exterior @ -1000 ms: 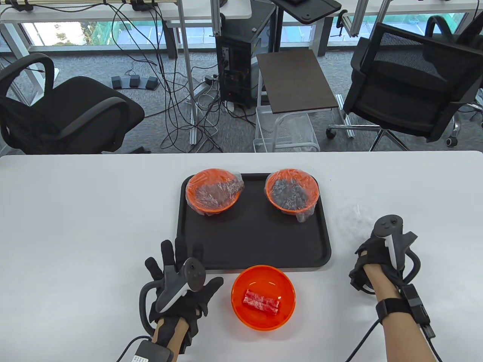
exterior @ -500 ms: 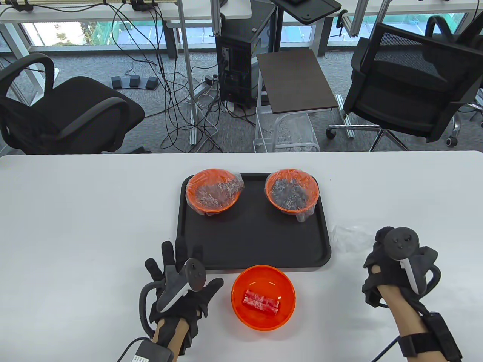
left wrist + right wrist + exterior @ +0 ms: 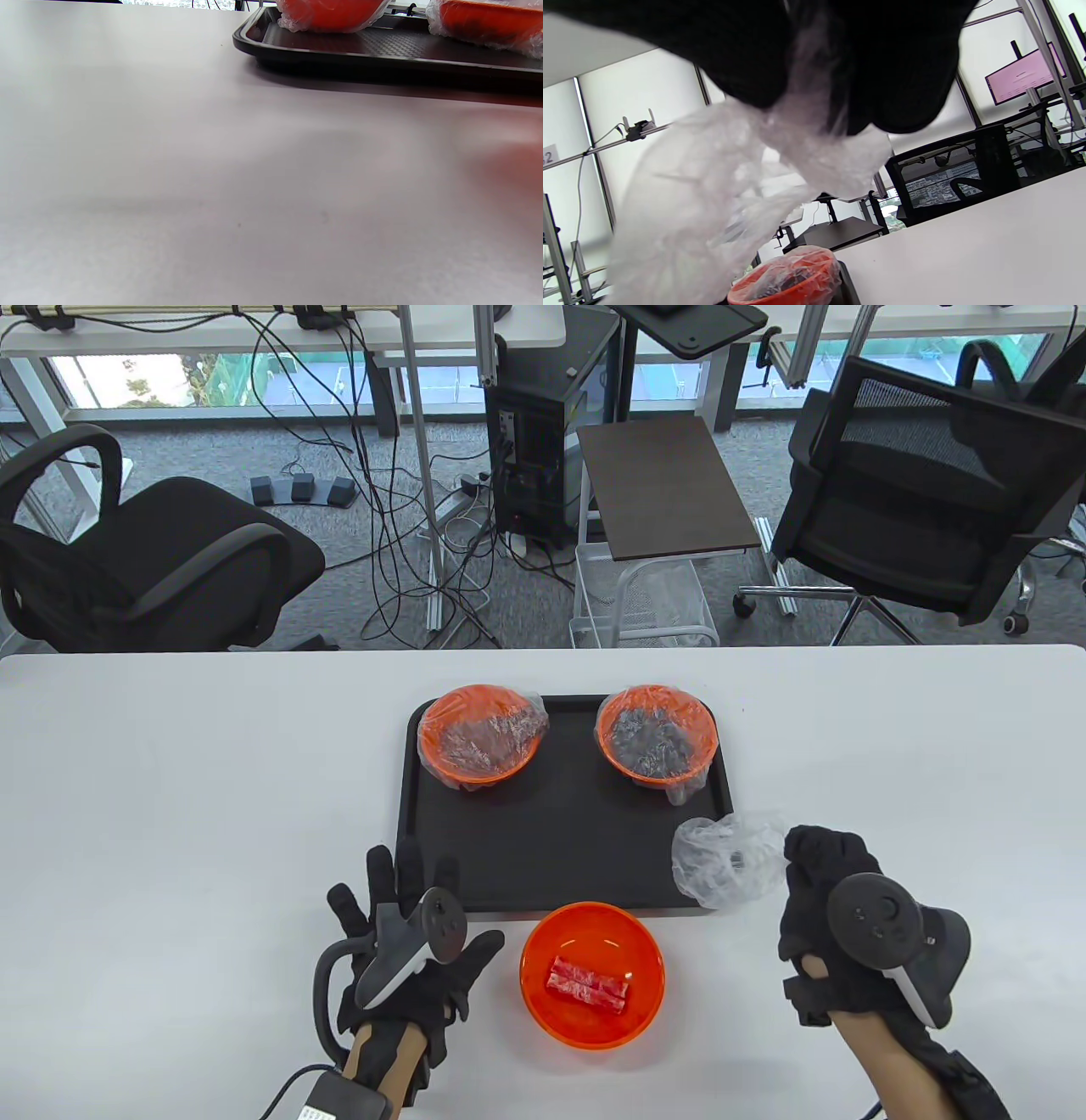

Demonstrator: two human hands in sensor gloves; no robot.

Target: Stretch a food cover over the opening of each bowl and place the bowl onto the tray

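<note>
An uncovered orange bowl (image 3: 591,973) with red rolls inside sits on the white table just in front of the black tray (image 3: 568,857). Two orange bowls wrapped in clear covers stand at the tray's back, one on the left (image 3: 481,735) and one on the right (image 3: 657,734) (image 3: 787,275). My right hand (image 3: 819,869) pinches a crumpled clear food cover (image 3: 725,858) (image 3: 712,199), held above the tray's front right corner. My left hand (image 3: 399,899) rests flat on the table left of the uncovered bowl, fingers spread, holding nothing.
The tray's rim (image 3: 339,55) and the two covered bowls show at the top of the left wrist view. Office chairs (image 3: 916,492), a small brown side table (image 3: 670,487) and cables lie beyond the table's far edge.
My right hand picked the clear food cover up off the table at the right and carried it left toward the tray corner, turning over. The left hand stayed put.
</note>
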